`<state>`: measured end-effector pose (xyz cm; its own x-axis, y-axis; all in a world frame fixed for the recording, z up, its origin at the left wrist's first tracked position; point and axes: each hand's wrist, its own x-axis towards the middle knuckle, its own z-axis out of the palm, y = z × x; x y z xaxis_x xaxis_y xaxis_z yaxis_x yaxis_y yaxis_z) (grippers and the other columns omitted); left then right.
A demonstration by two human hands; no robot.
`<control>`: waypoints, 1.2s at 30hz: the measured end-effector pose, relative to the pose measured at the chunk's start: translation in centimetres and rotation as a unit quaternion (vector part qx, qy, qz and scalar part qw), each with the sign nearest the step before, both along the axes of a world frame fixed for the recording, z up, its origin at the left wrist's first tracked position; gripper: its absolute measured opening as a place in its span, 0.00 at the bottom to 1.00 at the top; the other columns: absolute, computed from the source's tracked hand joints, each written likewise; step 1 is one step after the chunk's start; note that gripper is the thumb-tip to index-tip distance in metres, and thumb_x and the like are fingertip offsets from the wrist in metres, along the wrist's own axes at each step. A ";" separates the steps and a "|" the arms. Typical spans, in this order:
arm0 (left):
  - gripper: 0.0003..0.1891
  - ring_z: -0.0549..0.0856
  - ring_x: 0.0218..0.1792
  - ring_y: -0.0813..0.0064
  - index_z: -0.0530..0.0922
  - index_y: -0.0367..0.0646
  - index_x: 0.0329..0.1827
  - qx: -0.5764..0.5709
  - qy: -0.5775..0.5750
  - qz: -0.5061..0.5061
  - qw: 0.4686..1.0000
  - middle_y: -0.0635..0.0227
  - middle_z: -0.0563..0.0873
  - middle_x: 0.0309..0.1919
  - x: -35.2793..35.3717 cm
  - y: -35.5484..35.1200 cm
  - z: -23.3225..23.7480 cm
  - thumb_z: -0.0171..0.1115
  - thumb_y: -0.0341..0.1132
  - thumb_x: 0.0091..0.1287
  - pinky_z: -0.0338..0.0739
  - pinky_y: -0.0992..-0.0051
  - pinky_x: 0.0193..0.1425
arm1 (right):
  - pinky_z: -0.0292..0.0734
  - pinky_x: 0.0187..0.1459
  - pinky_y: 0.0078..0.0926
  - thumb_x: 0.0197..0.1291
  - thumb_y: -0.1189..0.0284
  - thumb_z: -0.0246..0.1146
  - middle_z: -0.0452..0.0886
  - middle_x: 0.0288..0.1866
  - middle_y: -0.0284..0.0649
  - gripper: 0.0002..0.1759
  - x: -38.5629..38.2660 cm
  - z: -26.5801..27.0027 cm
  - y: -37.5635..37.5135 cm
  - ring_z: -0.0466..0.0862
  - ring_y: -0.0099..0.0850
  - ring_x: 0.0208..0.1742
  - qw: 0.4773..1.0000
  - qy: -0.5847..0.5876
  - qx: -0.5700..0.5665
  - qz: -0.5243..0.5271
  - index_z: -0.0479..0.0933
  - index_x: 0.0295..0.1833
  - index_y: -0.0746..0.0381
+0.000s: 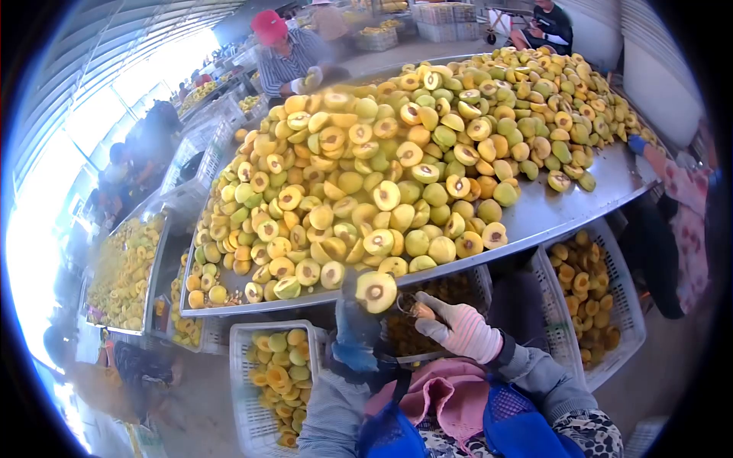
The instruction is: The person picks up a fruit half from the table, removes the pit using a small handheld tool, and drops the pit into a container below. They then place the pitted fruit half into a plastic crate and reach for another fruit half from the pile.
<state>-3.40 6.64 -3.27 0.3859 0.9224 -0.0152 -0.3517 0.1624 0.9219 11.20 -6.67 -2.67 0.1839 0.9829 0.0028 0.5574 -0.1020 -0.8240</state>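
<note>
My left hand [356, 333], in a blue glove, is closed on a peach half [376, 291] and holds it upright, with the brown pit area of its cut face showing. Close by on the right, my right hand [466, 331], in a pink-and-white striped glove, grips a small pitting tool [406, 303] with a curved metal end. That end is just beside the fruit; whether it touches is too small to tell. Both hands are at the near edge of a metal table [546, 210], where a big heap of halved peaches [359, 183] lies.
Plastic crates of peach halves stand below the table edge: a white crate [238, 382] at left, another crate [631, 328] at right, one partly hidden behind my hands. A co-worker in a red cap [269, 27] works across the table. Another person's patterned sleeve [687, 187] is at right.
</note>
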 end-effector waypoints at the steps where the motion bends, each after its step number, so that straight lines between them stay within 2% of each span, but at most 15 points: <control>1: 0.19 0.86 0.44 0.67 0.76 0.39 0.57 0.011 0.002 -0.015 1.000 0.61 0.84 0.45 0.3 0.3 -2.4 0.64 0.40 0.67 0.83 0.70 0.46 | 0.78 0.42 0.46 0.68 0.50 0.58 0.83 0.38 0.59 0.35 0.0 -0.2 -0.2 0.85 0.55 0.40 1.000 0.008 0.010 -0.008 0.68 0.71 0.64; 4: 0.24 0.85 0.50 0.67 0.74 0.39 0.61 0.079 0.048 -0.046 0.995 0.62 0.84 0.49 1.1 0.4 -8.6 0.70 0.27 0.61 0.82 0.68 0.54 | 0.78 0.38 0.47 0.68 0.50 0.58 0.83 0.34 0.57 0.34 0.2 -0.7 -1.0 0.85 0.54 0.36 0.999 -0.006 0.026 -0.042 0.69 0.69 0.65; 6: 0.28 0.83 0.54 0.69 0.72 0.38 0.64 0.345 0.236 -0.012 0.909 0.61 0.84 0.53 1.3 -1.7 -5.1 0.72 0.26 0.60 0.80 0.69 0.59 | 0.77 0.36 0.47 0.68 0.51 0.58 0.83 0.32 0.56 0.33 0.4 -1.3 -1.4 0.85 0.54 0.35 0.998 -0.004 0.034 -0.059 0.70 0.67 0.64; 8: 0.27 0.83 0.54 0.70 0.74 0.38 0.62 0.054 0.003 -0.071 0.996 0.60 0.84 0.53 2.5 -3.7 -0.2 0.73 0.26 0.59 0.80 0.70 0.58 | 0.77 0.34 0.47 0.69 0.51 0.57 0.83 0.31 0.56 0.31 0.6 -2.0 -1.6 0.84 0.53 0.33 0.997 0.011 0.048 -0.063 0.71 0.66 0.64; 10: 0.25 0.84 0.53 0.70 0.76 0.37 0.60 0.007 -0.028 -0.069 0.997 0.60 0.84 0.52 3.0 -4.6 0.8 0.73 0.27 0.60 0.80 0.71 0.57 | 0.79 0.37 0.42 0.71 0.53 0.57 0.85 0.34 0.53 0.30 0.7 -1.8 -1.7 0.86 0.51 0.36 0.998 -0.011 0.026 -0.054 0.70 0.66 0.66; 14: 0.16 0.85 0.48 0.68 0.79 0.36 0.55 0.244 0.164 0.028 0.955 0.59 0.85 0.48 3.3 -4.7 -2.1 0.63 0.36 0.68 0.81 0.70 0.53 | 0.76 0.35 0.48 0.71 0.51 0.54 0.83 0.31 0.56 0.29 0.4 -3.7 -1.8 0.84 0.54 0.33 0.998 -0.036 0.041 -0.039 0.71 0.64 0.63; 20: 0.16 0.86 0.39 0.68 0.81 0.34 0.49 0.162 0.102 -0.007 0.981 0.60 0.87 0.39 3.3 -5.6 -0.2 0.60 0.40 0.71 0.81 0.73 0.47 | 0.77 0.39 0.47 0.72 0.53 0.53 0.83 0.33 0.57 0.27 -0.1 -2.1 -2.7 0.84 0.55 0.36 0.999 0.004 -0.041 -0.005 0.73 0.62 0.64; 23: 0.15 0.86 0.37 0.69 0.82 0.32 0.47 -0.022 -0.019 -0.107 0.994 0.60 0.88 0.38 3.2 -4.9 1.9 0.59 0.38 0.71 0.81 0.74 0.46 | 0.78 0.42 0.44 0.72 0.53 0.54 0.83 0.35 0.57 0.26 -1.0 -1.4 -3.4 0.84 0.53 0.38 0.958 0.285 -0.020 0.032 0.74 0.61 0.64; 24: 0.15 0.86 0.36 0.70 0.82 0.31 0.46 -0.127 -0.083 -0.153 0.977 0.60 0.88 0.37 3.1 -4.7 2.2 0.58 0.37 0.72 0.81 0.74 0.46 | 0.78 0.43 0.36 0.72 0.53 0.55 0.85 0.35 0.48 0.26 -1.2 -1.3 -3.3 0.86 0.43 0.37 0.948 0.316 0.024 0.029 0.75 0.59 0.64; 27: 0.18 0.87 0.37 0.69 0.84 0.30 0.43 0.000 0.015 -0.144 0.990 0.57 0.88 0.38 3.2 -4.3 1.5 0.56 0.40 0.72 0.82 0.72 0.46 | 0.78 0.45 0.32 0.72 0.52 0.55 0.85 0.38 0.35 0.26 0.4 -0.8 -2.8 0.84 0.33 0.38 0.997 0.019 -0.067 0.035 0.76 0.57 0.66; 30: 0.22 0.87 0.37 0.66 0.84 0.31 0.40 -0.016 -0.070 -0.266 0.961 0.55 0.88 0.38 2.9 -3.4 1.0 0.56 0.46 0.71 0.82 0.71 0.45 | 0.79 0.44 0.33 0.72 0.55 0.57 0.85 0.38 0.37 0.24 0.1 -1.8 -3.1 0.84 0.37 0.38 0.908 0.372 -0.178 0.076 0.75 0.59 0.65; 31: 0.23 0.87 0.37 0.66 0.84 0.31 0.40 -0.032 -0.106 -0.314 0.943 0.55 0.87 0.38 2.7 -3.0 0.8 0.57 0.47 0.70 0.82 0.70 0.45 | 0.75 0.40 0.30 0.72 0.56 0.57 0.82 0.35 0.35 0.22 -0.4 -1.7 -3.1 0.81 0.33 0.34 0.888 0.427 -0.154 0.078 0.76 0.57 0.64; 32: 0.23 0.87 0.36 0.64 0.82 0.32 0.41 -0.101 -0.231 -0.353 0.901 0.55 0.87 0.38 3.1 -3.6 0.0 0.55 0.48 0.70 0.82 0.71 0.43 | 0.72 0.35 0.26 0.72 0.56 0.57 0.79 0.32 0.33 0.20 -1.0 -1.0 -3.0 0.77 0.29 0.31 0.862 0.482 -0.130 0.082 0.76 0.55 0.63; 35: 0.23 0.87 0.36 0.62 0.81 0.34 0.43 -0.158 -0.138 -0.114 0.971 0.54 0.86 0.38 1.9 -5.6 2.8 0.54 0.50 0.70 0.83 0.71 0.41 | 0.56 0.22 0.20 0.73 0.55 0.57 0.68 0.22 0.27 0.18 -0.7 -2.3 -2.9 0.64 0.18 0.19 0.828 0.522 -0.159 0.125 0.77 0.51 0.59; 36: 0.18 0.87 0.36 0.64 0.81 0.34 0.47 -0.165 -0.115 -0.014 0.980 0.56 0.87 0.39 0.2 -4.1 1.0 0.62 0.43 0.67 0.83 0.71 0.41 | 0.52 0.19 0.18 0.73 0.55 0.57 0.65 0.20 0.25 0.18 -0.3 -2.5 -2.8 0.61 0.16 0.17 0.826 0.512 -0.193 0.138 0.77 0.52 0.59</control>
